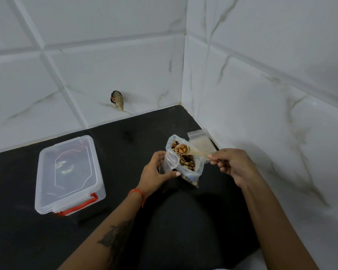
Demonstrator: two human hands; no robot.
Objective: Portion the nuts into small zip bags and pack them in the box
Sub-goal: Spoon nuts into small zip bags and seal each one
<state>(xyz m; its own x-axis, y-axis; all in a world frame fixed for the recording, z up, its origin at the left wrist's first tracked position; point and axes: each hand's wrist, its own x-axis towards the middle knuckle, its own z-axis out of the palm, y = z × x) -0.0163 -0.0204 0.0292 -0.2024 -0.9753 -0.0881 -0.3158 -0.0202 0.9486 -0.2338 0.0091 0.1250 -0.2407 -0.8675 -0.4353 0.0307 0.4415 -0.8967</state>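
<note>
Spoon [191, 150] in right hand [232, 164], bowl pointing left over nut bag [191, 168]

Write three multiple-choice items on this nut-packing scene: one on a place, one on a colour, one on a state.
1. Where is the box?
A. Left of the nut bag
B. Behind the nut bag
C. On the person's lap

2. What colour are the box's latches?
A. Blue
B. Red
C. Green

3. What state is the box's lid in?
A. Off
B. Propped half open
C. Closed on

Answers:
1 A: it stands left of the nut bag.
2 B: the clips are red.
3 C: the lid lies flat on it.
</note>
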